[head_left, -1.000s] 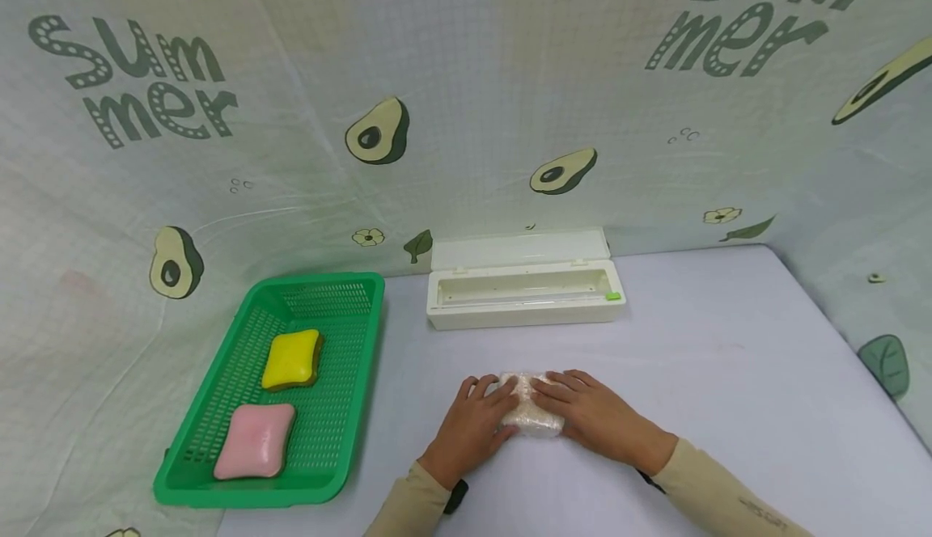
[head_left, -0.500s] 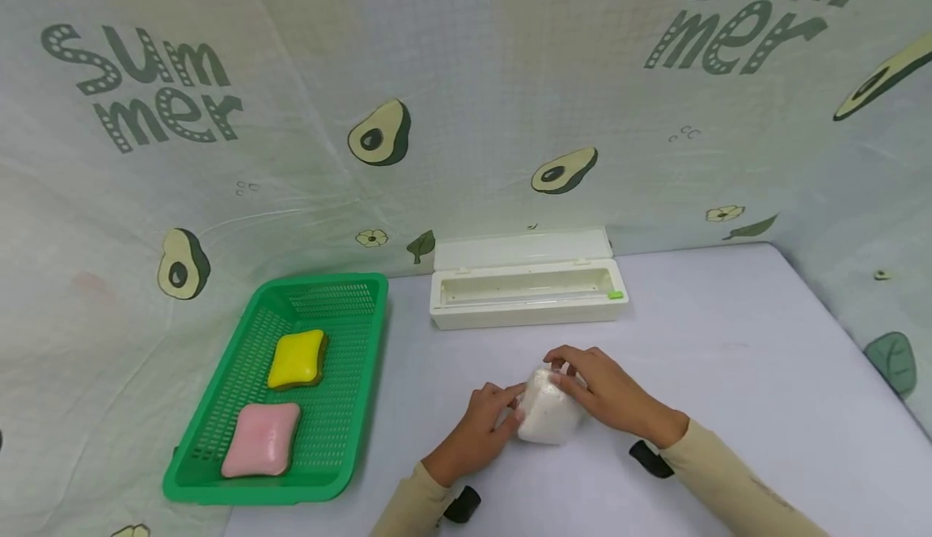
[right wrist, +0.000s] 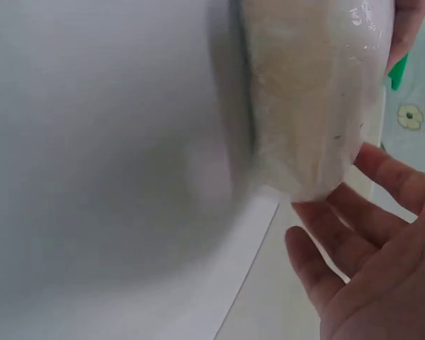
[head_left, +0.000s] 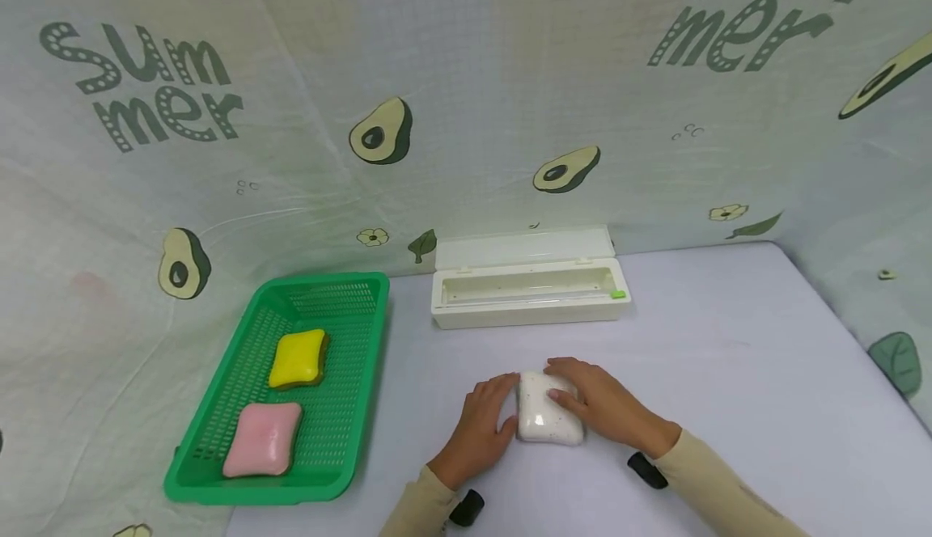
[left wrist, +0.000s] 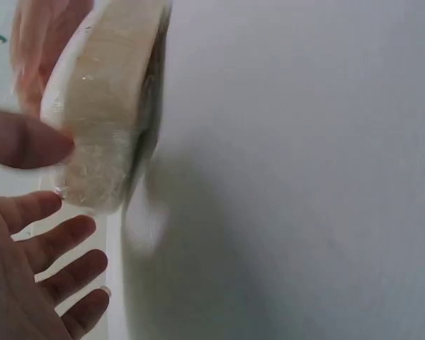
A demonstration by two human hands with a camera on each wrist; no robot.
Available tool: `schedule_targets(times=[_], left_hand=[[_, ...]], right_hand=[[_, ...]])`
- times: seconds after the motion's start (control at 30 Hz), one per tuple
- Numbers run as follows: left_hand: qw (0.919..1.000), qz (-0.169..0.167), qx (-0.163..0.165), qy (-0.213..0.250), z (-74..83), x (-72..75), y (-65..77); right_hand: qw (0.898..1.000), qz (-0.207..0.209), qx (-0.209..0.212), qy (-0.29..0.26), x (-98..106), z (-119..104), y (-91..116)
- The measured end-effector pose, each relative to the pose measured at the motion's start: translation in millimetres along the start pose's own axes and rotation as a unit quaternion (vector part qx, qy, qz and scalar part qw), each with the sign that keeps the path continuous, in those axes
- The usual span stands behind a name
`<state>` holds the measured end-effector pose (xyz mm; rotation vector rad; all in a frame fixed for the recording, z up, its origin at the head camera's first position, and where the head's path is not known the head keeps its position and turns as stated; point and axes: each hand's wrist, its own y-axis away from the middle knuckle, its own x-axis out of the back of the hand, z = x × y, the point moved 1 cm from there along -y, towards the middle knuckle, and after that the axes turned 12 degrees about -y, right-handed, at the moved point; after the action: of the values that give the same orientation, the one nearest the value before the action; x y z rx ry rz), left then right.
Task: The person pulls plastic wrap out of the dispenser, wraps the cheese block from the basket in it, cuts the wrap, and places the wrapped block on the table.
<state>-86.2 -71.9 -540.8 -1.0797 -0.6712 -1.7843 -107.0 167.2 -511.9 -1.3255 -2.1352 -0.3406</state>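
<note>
A white, speckled, slice-shaped piece with a beige side [head_left: 548, 409] lies front middle on the table, speckled face up, in clear, glossy wrap. In the left wrist view its wrapped side [left wrist: 103, 99] shows creased film at the corner. My left hand [head_left: 476, 428] is at its left edge, thumb near the front corner and fingers spread. My right hand [head_left: 607, 403] lies along its right side, thumb over the top face. In the right wrist view several loosely extended right fingers [right wrist: 333, 227] touch its far end. The underside is hidden.
Behind the hands stands a white cling film dispenser [head_left: 531, 315] with its lid raised and a green slider [head_left: 618, 294] at the right. To the left, a green basket [head_left: 367, 375] holds a yellow slice-shaped piece [head_left: 295, 358] and a pink one [head_left: 262, 438]. A patterned sheet [head_left: 466, 76] hangs behind.
Both hands pressed on the wrapped piece, which showed its crinkled film side. It was tipped up and turned over, and now lies smooth speckled face up. The hands have loosened around it.
</note>
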Motion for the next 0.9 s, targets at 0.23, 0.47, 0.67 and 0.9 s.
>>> schedule_targets(times=[0.23,0.47,0.67,0.9], left_hand=[[0.9983,-0.052,-0.025,0.002,-6.6,1.7,-2.2],[0.9983,-0.049,-0.029,0.011,-2.6,-1.5,-11.1],[0.9981,-0.033,-0.050,-0.010,15.6,-13.4,-27.7],[0.9953,-0.021,-0.080,-0.051,46.7,-29.1,-58.7]], right_hand=[[0.996,-0.011,0.005,0.084,-0.9,3.5,28.1],[0.994,0.018,0.019,0.106,-1.9,12.2,37.8],[0.997,0.044,0.022,0.064,17.9,24.6,44.2],[0.997,0.062,-0.001,0.055,50.9,46.8,55.0]])
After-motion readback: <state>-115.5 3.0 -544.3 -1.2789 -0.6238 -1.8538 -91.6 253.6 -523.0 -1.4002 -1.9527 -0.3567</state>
